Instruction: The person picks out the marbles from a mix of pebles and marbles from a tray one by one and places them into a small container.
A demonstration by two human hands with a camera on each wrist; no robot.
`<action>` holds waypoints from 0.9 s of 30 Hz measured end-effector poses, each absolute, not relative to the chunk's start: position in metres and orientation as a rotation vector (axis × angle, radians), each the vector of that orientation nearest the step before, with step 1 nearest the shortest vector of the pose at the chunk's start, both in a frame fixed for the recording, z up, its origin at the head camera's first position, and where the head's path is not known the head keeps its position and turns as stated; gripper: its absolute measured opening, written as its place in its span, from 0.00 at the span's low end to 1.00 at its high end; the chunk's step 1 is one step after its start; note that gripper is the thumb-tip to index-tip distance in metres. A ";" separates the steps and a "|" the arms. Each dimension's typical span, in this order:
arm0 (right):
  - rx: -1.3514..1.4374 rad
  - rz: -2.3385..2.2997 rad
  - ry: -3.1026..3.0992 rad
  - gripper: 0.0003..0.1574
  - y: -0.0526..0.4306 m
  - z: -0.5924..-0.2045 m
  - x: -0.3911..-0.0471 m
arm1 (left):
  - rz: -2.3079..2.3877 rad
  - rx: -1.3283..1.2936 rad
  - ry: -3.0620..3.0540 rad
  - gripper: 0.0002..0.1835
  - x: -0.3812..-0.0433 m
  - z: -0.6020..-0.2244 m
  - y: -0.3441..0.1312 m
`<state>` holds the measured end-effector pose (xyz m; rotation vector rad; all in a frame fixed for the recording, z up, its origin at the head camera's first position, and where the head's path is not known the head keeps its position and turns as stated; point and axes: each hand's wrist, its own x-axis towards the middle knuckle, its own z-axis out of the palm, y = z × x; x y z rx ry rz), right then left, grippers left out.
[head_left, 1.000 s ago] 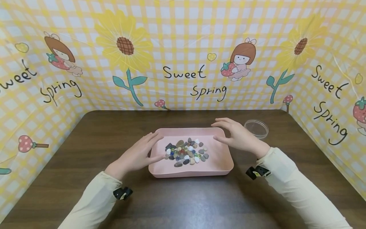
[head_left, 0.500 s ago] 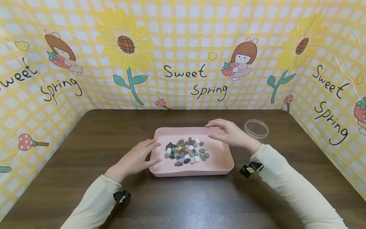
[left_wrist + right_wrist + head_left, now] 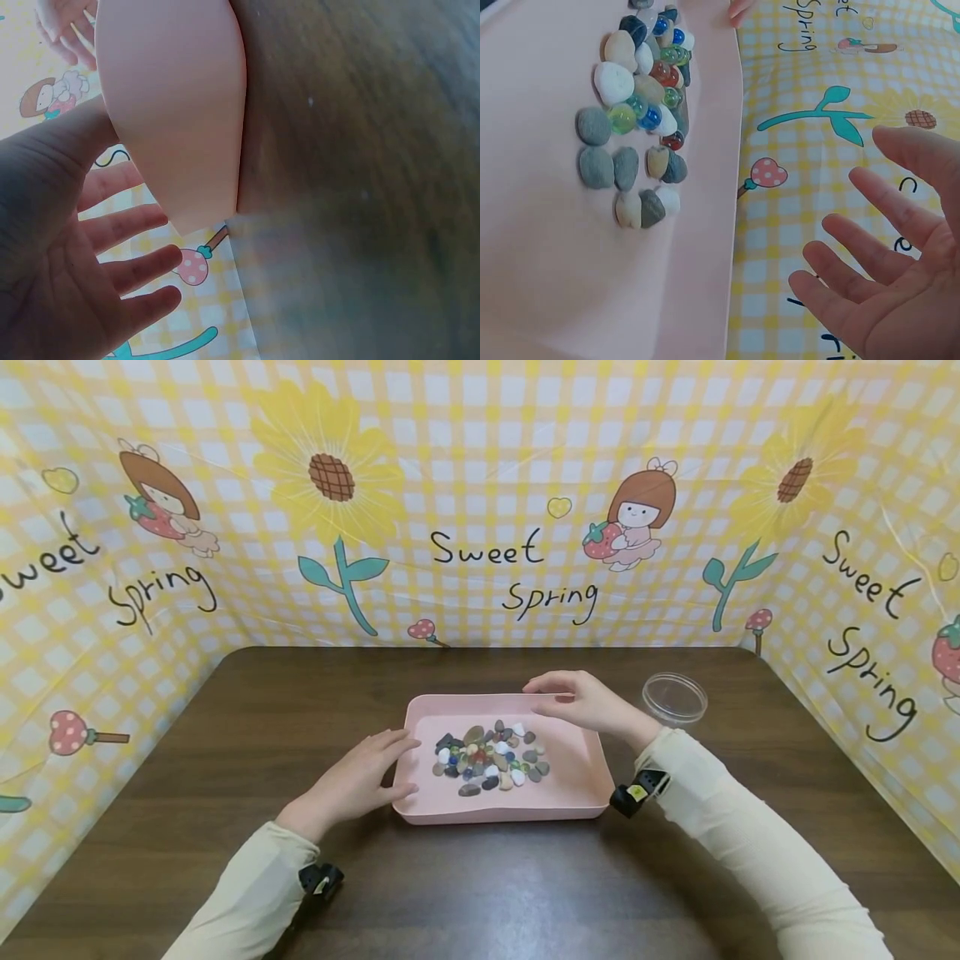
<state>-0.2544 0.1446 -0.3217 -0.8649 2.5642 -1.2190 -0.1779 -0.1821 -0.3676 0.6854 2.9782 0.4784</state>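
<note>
A shallow pink tray [image 3: 573, 760] sits on the brown table, with a heap of pebbles and glass marbles [image 3: 487, 758] in its middle. My left hand [image 3: 348, 781] is at the tray's left side, thumb and fingertips over the rim. In the left wrist view, its fingers [image 3: 124, 229] are spread beside the tray's outer wall. Over the back right rim is my right hand [image 3: 588, 700], loosely bent and holding nothing. The right wrist view shows that hand's spread fingers [image 3: 855, 251] apart from the tray wall, and grey, white and tan pebbles [image 3: 615, 82] among the marbles.
A clear round dish [image 3: 675, 697] stands on the table behind and right of the tray. Yellow checked cloth [image 3: 480, 460] with printed flowers walls the back and both sides. Black wrist cameras [image 3: 637, 792] hang under the sleeves.
My right hand has moved left along the back rim, away from the clear dish. My left hand has drawn back a little toward the left rim. Tray and pebbles stay put.
</note>
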 end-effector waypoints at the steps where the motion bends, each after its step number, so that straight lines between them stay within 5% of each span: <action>1: -0.860 -1.230 2.552 0.19 0.143 -0.322 -0.255 | 0.480 0.685 2.979 0.34 -0.178 -0.368 -0.182; 27: -0.654 -1.191 2.439 0.22 0.121 -0.342 -0.283 | 0.488 0.704 3.008 0.33 -0.178 -0.369 -0.182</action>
